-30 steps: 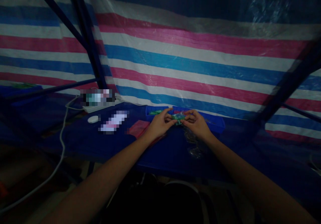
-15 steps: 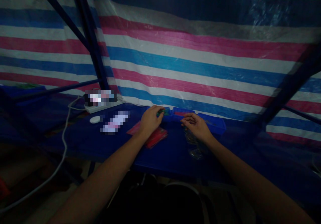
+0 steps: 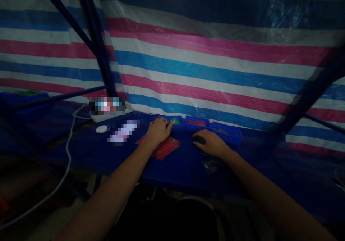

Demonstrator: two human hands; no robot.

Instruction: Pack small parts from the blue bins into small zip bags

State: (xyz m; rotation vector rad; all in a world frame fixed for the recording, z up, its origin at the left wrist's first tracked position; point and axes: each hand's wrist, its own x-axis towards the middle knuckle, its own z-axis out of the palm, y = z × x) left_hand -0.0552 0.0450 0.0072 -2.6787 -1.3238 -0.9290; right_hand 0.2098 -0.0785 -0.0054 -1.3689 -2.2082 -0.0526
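blurred: pixelated object [image 3: 106, 106] on white plastic power strip [image 3: 107, 118] | blurred: flat pink-and-white item [image 3: 123, 132] beside strip | too dark: small black item [image 3: 199, 139] partly under right hand [image 3: 211, 143], well right of strip

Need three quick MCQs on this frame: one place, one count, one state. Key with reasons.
1. Where do the red flat packets lie?
A. In the rightmost tray
B. On the blue tabletop, by the left hand
C. On the floor

2. How many blue plastic trays stand in the row at the back of the table?
A. Two
B. Three
C. Five

3. How is the right hand posed?
A. Palm down, low over the table, fingers curled
B. Raised high, palm up
C. Clasped with the left hand

Answers:
1. B: the packets lie on the tabletop at the left hand.
2. B: three trays sit side by side.
3. A: the hand is low, its back upward, apart from the left hand.
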